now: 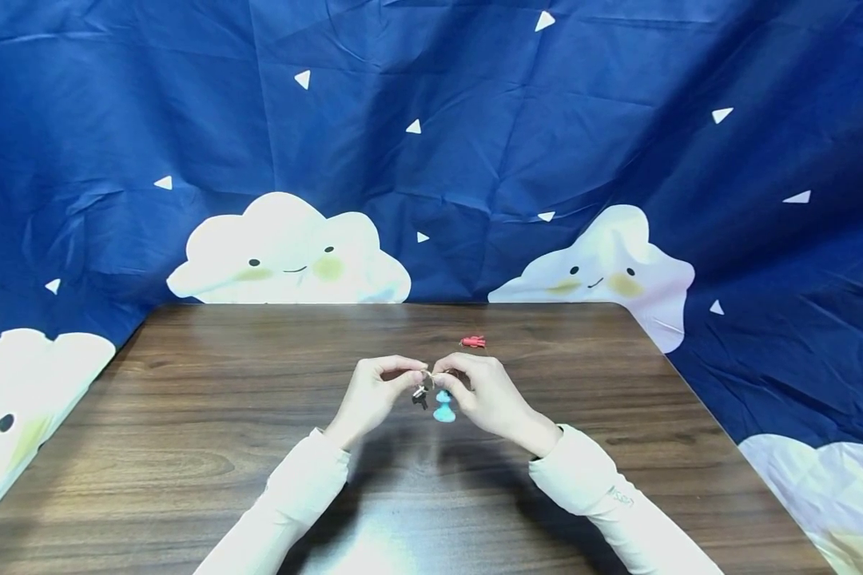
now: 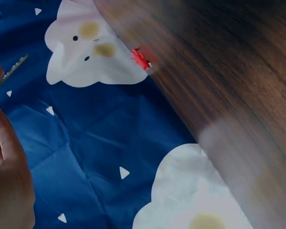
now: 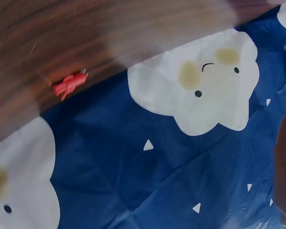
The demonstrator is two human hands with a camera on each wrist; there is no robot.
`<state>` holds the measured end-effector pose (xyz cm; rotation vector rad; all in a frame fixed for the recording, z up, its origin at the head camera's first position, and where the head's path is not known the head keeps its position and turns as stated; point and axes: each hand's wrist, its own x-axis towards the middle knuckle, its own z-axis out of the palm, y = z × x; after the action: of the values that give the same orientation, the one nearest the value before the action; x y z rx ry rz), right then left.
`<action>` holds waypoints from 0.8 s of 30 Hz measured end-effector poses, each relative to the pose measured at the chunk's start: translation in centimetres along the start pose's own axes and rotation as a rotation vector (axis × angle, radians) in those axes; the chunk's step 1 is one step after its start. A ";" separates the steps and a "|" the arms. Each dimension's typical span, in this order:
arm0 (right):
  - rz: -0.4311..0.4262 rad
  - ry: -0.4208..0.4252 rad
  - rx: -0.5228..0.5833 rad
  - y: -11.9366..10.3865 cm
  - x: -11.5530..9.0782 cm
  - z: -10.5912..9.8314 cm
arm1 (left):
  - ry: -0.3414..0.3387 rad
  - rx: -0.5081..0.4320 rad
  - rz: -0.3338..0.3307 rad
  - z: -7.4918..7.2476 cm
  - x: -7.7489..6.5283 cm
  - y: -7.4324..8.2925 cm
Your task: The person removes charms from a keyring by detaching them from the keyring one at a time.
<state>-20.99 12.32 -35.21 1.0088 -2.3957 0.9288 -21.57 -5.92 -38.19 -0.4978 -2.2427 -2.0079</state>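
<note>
Above the middle of the table, both hands meet at a thin metal ring [image 1: 429,376]. My left hand [image 1: 371,391] pinches the ring's left side between thumb and fingertips. From the other side my right hand [image 1: 487,393] pinches it in the same way. A small dark and silver piece [image 1: 420,397], too small to identify, dangles below the left fingertips. Beside it, under the right fingertips, hangs a light blue charm [image 1: 443,407]. Only part of the left hand [image 2: 12,176] shows in the left wrist view, near a narrow metal strip [image 2: 12,71].
A red figure-shaped charm [image 1: 473,342] with a small metal fitting lies on the brown wooden table [image 1: 208,431], beyond the right hand. Behind the table hangs a blue curtain [image 1: 475,160] with white clouds, a star and triangles.
</note>
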 end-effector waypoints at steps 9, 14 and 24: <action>0.300 -0.037 0.241 -0.3 -0.1 0.4 | -0.019 -0.048 -0.027 0.6 0.2 -0.2; 0.401 -0.007 0.350 -2.2 0.4 -0.5 | 0.037 -0.032 0.016 0.6 -0.7 1.9; 0.458 0.057 0.460 -0.7 0.2 0.5 | 0.075 0.001 0.202 1.1 -1.8 3.6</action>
<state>-20.66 11.53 -35.19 0.5546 -2.4636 1.7022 -18.61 -4.86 -35.44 -0.6112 -2.0593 -1.8925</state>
